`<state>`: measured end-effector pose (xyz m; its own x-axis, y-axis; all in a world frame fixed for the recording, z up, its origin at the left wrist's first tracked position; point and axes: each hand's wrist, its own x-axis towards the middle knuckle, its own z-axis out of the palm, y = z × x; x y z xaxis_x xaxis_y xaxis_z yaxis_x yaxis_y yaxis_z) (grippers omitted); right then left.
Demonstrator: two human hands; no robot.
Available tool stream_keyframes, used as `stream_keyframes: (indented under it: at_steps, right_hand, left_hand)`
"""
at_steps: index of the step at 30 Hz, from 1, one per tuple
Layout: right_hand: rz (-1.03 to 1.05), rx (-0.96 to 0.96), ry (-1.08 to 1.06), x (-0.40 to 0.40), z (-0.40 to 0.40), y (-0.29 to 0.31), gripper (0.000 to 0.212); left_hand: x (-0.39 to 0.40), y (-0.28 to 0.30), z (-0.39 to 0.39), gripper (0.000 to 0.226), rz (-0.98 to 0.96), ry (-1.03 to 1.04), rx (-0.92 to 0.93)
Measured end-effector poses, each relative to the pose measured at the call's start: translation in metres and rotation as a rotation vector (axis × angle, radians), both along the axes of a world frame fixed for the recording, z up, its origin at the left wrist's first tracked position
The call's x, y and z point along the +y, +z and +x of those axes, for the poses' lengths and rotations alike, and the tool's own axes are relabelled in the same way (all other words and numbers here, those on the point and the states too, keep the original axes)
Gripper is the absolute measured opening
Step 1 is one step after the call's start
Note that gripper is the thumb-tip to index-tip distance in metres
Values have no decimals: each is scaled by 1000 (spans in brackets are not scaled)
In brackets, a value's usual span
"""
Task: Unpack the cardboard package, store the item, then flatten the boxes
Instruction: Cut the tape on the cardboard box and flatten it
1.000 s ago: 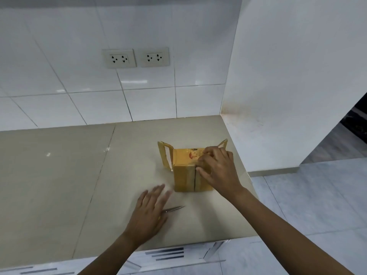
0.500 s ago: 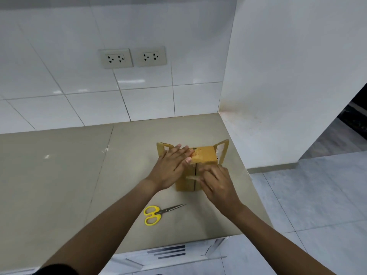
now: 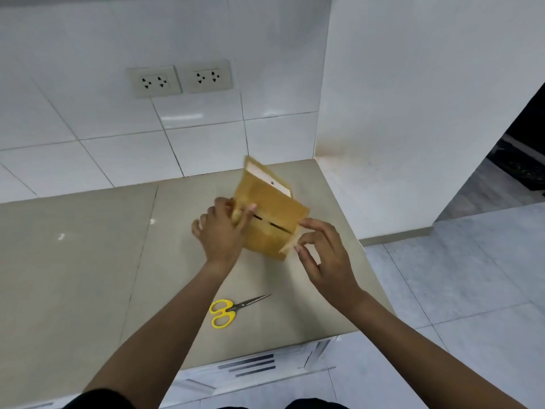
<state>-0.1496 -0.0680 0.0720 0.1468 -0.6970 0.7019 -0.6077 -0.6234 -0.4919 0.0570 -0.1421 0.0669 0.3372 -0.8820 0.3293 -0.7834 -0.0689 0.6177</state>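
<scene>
Reaching forward from the bottom of the view, both bare forearms angled inward and met at a cardboard box [image 3: 269, 214] held over the bench [image 3: 88, 261]. The left hand [image 3: 222, 231] was turned palm-right, wrist slightly bent, its fingers [image 3: 246, 215] wrapped onto the box's left end beside a dark slit where two flaps met; it gripped the cardboard firmly. The right hand [image 3: 323, 252] sat at the box's lower right corner, fingers spread and half curled, thumb and forefinger pinching a pale strip or flap edge [image 3: 289, 246] that stuck out from that corner. Motion blur made it impossible to tell whether that strip was tape or cardboard.

The box was tilted, its far upper edge raised toward the tiled wall and showing a pale label or inner face, its near lower corner close to the bench between the two hands. Whether it touched the bench could not be told.

Nearer the person than the left hand, yellow-handled scissors [image 3: 233, 309] lay flat on the bench, blades closed and pointing toward the right hand, well apart from the box. Left of the left hand the bench ran wide and bare. Right of the right hand the bench edge fell away close by to a grey tiled floor, and a white wall panel stood just beyond the box. The front edge of the bench lay just below the scissors, under both forearms.
</scene>
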Motion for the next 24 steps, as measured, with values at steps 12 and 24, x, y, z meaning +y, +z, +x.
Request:
stream_keyframes:
  at_steps: [12, 24]
  right_hand:
    - [-80, -262, 95, 5, 9, 47, 6]
    - [504, -811, -299, 18, -51, -27, 33]
  left_hand:
    - [10, -43, 31, 89, 514, 226, 831]
    - [7, -61, 22, 88, 508, 288, 856]
